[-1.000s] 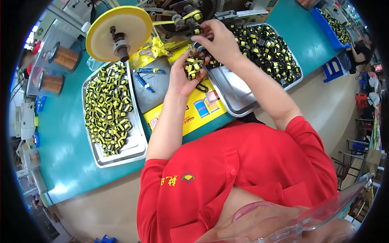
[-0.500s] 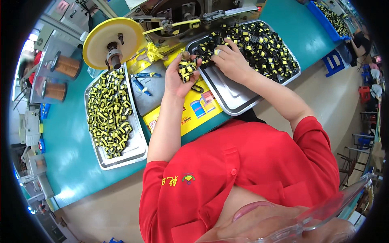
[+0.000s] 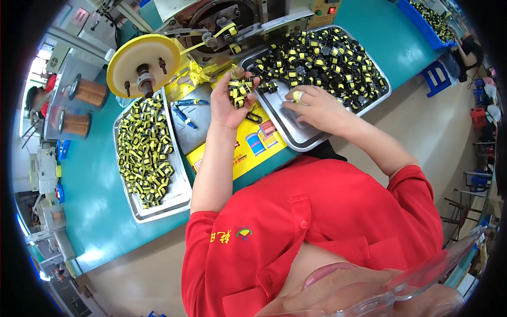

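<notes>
My left hand [image 3: 228,108] is closed around a handful of small black coil parts wrapped in yellow tape [image 3: 242,94]. It is raised between the two trays, beside the left rim of the right metal tray [image 3: 303,138]. My right hand [image 3: 323,111] hovers over the bare near part of that tray. Its fingers are apart and slightly bent, with nothing visible in them, and a pale yellow band circles one finger. A large heap of black-and-yellow coils [image 3: 322,58] fills the tray's far part. A few coils lie close to my left fingers.
On the left, another metal tray [image 3: 182,198] holds taped coils [image 3: 145,158]. Blue-handled cutters [image 3: 185,117] lie on a grey plate beside a yellow printed sheet [image 3: 227,166]. Behind stand a yellow tape reel [image 3: 124,66] and a taping machine [image 3: 211,24]. Copper wire spools [image 3: 90,91] are farther left.
My right hand has drawn back from the coil heap toward the tray's bare near part, and its fingers have spread. My left hand stays nearly in place with its coils. The machine's wheel has turned.
</notes>
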